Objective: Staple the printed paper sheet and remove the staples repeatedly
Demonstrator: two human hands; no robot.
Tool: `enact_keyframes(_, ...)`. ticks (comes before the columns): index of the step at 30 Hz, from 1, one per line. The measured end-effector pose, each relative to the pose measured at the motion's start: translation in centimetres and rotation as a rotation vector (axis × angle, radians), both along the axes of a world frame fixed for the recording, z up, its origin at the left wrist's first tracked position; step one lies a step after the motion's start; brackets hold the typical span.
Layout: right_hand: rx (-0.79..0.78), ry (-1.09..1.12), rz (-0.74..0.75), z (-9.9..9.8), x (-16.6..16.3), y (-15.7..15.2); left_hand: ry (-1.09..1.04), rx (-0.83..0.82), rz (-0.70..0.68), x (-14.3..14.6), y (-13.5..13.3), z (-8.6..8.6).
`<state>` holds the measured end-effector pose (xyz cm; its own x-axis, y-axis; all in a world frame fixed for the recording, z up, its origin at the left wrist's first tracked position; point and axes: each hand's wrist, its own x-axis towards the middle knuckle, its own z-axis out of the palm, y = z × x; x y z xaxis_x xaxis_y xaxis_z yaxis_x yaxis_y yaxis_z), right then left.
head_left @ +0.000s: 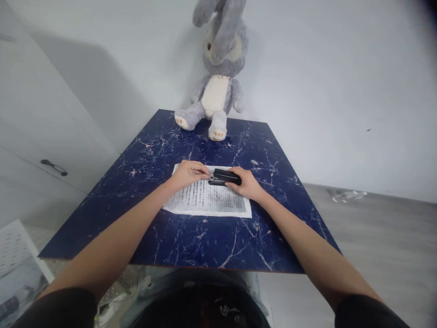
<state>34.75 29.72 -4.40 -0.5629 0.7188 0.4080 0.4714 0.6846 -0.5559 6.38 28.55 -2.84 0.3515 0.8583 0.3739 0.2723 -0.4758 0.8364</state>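
Note:
A printed sheet of paper (208, 200) lies on the dark blue marbled table (191, 241). A black stapler (225, 177) sits at the sheet's far edge. My right hand (246, 184) is closed around the stapler from the right. My left hand (188, 174) rests on the paper's far left part, fingers curled and pressed together, their tips touching the stapler's front end.
A grey and white plush rabbit (218, 77) sits at the table's far edge against the white wall. A white cabinet with a black handle (53, 167) stands to the left. Grey floor lies to the right, with a clear plastic item (346, 195) on it.

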Motion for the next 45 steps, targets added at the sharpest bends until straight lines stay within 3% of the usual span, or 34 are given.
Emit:
enact_keyframes(4, -0.009, -0.003, 0.006, 0.1, 0.0, 0.0, 0.045, 0.048, 0.014, -0.2, 0.3, -0.2)
enact_keyframes(9, -0.012, -0.002, 0.001, 0.2, 0.0, -0.1, 0.177, 0.113, -0.064, -0.4, 0.5, -0.4)
enact_keyframes(45, -0.019, -0.008, 0.021, 0.1, 0.2, 0.1, 0.134, 0.030, -0.062, -0.3, 0.7, -0.9)
